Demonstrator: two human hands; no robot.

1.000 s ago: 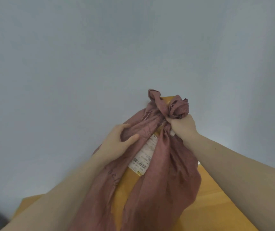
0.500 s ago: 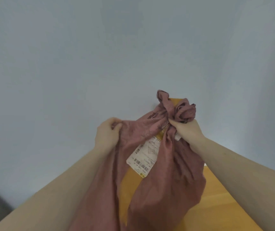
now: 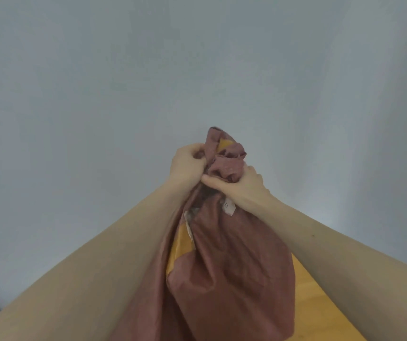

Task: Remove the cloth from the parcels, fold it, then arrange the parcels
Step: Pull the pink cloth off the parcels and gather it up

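Early stage, nothing finished yet. Reddish-brown cloth (image 3: pixel 234 279) is still wrapped around the parcels and tied in a knot (image 3: pixel 227 166) at the far top of the bundle. Left hand (image 3: pixel 187 164) grips cloth at the left side of the knot, fingers curled into the fabric. Right hand (image 3: pixel 241 188) clamps the knot from the right, thumb lying across the front just under it. Hands close together, both on the knot, looks like untying in progress.

Yellow parcel (image 3: pixel 180 247) peeks through the gap in the cloth low down, and a bit more yellow shows at the very top behind the knot; number of parcels can't be told. A small white tag (image 3: pixel 228 207) sits just under the right hand. Bundle stands on the wooden counter (image 3: pixel 320 303), near centre.

Left to do, by my read: loosen knot, pull cloth off, fold it, arrange parcels. Basically everything.
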